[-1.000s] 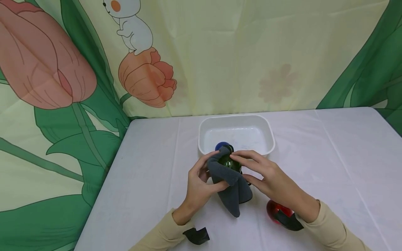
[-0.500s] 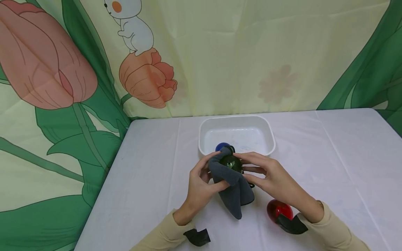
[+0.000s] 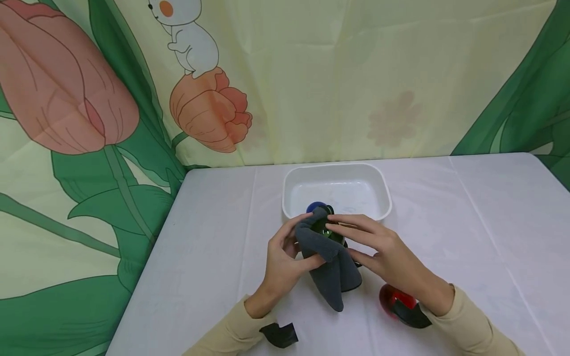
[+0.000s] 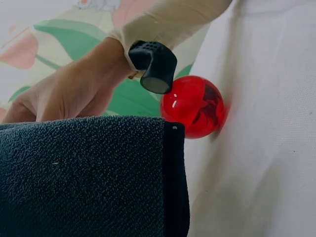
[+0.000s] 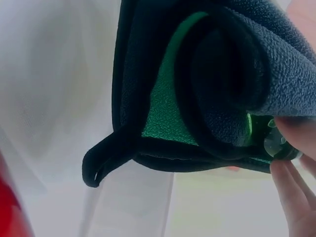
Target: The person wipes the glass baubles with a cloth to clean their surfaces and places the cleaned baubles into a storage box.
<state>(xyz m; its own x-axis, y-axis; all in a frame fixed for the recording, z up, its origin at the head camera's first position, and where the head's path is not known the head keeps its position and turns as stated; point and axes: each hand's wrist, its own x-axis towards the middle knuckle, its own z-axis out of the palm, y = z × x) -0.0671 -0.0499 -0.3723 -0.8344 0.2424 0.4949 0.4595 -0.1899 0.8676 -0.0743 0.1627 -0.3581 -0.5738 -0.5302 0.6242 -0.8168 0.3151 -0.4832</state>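
A clear green ball (image 3: 328,232) lies wrapped in a dark grey terry towel (image 3: 334,269) with a black edge and hanging loop. My left hand (image 3: 285,262) grips the towel around the ball from the left, thumb in front. From the right, my right hand (image 3: 380,242) holds the ball's bare side, fingers over its top and thumb lower down. In the left wrist view the towel (image 4: 79,173) hides the ball. The right wrist view shows fingertips (image 5: 284,182) against the green ball, below the towel's fold (image 5: 291,74).
Behind the hands stands a white plastic basin (image 3: 380,190), with a blue ball (image 3: 315,204) at its near side. A clear red ball (image 3: 392,299) rests on the white-covered table (image 3: 213,237) beneath the right wrist. A printed curtain (image 3: 311,99) hangs behind the table.
My right fingers slid back off the ball's top, baring more of it, then moved left over it again. The left hand keeps its grip on the towel, nearly still.
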